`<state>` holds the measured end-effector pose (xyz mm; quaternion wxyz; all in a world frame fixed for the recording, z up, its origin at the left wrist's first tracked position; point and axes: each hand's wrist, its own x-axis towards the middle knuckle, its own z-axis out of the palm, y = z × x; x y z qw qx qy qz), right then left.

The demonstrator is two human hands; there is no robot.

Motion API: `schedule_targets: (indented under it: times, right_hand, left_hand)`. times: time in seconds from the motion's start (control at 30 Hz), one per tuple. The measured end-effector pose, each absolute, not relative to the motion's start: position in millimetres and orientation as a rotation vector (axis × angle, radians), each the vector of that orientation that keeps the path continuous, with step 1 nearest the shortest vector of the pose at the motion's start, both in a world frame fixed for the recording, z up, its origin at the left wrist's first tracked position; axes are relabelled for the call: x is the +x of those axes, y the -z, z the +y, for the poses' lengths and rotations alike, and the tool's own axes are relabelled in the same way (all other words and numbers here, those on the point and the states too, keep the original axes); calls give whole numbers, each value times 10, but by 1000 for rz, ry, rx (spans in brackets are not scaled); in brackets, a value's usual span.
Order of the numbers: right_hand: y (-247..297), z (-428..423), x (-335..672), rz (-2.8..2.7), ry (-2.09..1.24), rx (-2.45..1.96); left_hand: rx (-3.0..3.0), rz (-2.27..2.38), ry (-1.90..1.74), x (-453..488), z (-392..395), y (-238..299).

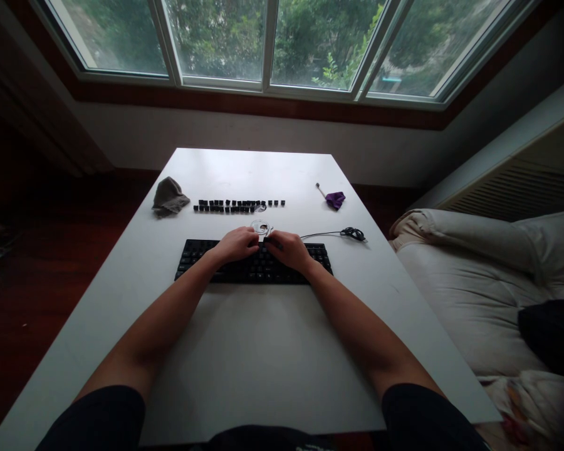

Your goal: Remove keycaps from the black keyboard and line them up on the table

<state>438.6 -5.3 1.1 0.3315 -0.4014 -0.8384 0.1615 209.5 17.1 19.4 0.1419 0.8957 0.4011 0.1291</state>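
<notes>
A black keyboard (258, 274) lies across the white table, and both my hands rest over its top row. My left hand (239, 244) is closed, its fingertips pinched near the keyboard's upper middle; what they hold, if anything, is hidden. Just beside it, my right hand (290, 249) pinches a small black keycap (266, 239) at its fingertips. Right behind the hands sits a round clear dish (259, 227) with something small and brownish inside. Farther back, loose black keycaps (230, 209) stand in two rows, with a small clear item (261, 207) at their right part.
A grey cloth (170, 197) lies at the table's left edge. On the right are a purple cloth (335, 200), a thin brush-like stick (320, 188) and the keyboard's coiled black cable (353, 233). A pale sofa (470, 282) stands right of the white table (263, 351).
</notes>
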Motion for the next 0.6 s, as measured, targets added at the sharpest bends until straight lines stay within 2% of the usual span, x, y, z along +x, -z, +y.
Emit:
schedule_targets:
  times: [0.6]
  right_hand:
    - [75, -109, 4350, -2037, -443, -1079]
  left_hand:
    - [2548, 1033, -466, 2239, 77, -193]
